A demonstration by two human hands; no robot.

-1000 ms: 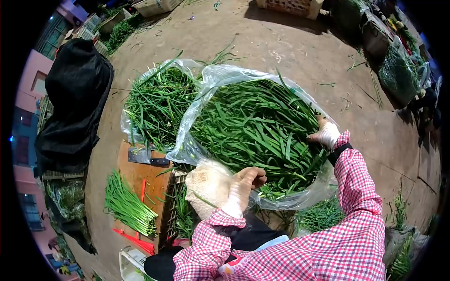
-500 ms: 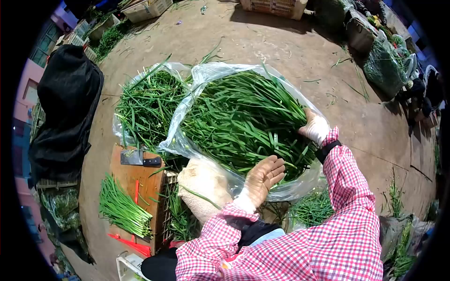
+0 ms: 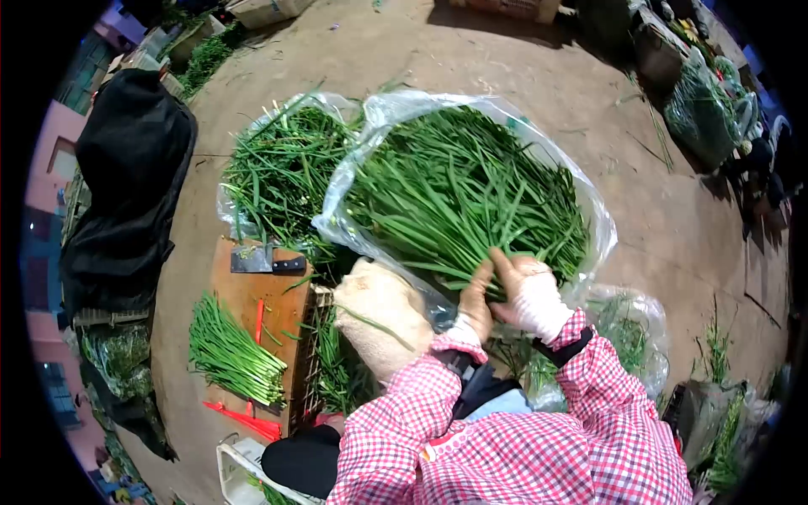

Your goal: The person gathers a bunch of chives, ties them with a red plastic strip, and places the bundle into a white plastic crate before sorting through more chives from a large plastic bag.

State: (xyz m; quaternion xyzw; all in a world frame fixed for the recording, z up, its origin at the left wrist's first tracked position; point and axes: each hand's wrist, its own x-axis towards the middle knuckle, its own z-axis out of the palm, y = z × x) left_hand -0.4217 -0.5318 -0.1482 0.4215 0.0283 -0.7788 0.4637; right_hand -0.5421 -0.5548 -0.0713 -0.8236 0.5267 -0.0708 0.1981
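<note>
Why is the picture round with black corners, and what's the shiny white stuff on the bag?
Head view: a fisheye lens bends everything into a circle, leaving black corners and curved edges. Head view: the clear plastic bag bounces light back as white glare. Head view: the green leaves, left hand and right hand in the middle look sharp.
</note>
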